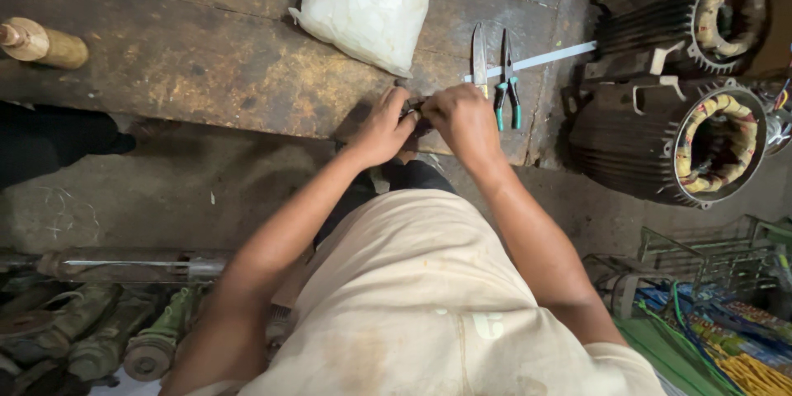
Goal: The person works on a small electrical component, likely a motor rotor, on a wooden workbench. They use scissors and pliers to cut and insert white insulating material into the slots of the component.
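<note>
Small dark part (415, 107): pinched between left hand (381, 128) and right hand (464, 120), both grips closed on it, at table (206, 66) edge, just beside pliers (508, 82). Risk: judged likely to slip off the edge to the floor if either grip loosens.

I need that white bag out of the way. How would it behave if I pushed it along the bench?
The white bag would probably slump rather than slide as a block: its skin is thin, wrinkled plastic, bulging softly. It lies flat on the rough, worn bench, so it is unlikely to roll but may drag. Its weight cannot be told; the fullness suggests some.
</note>
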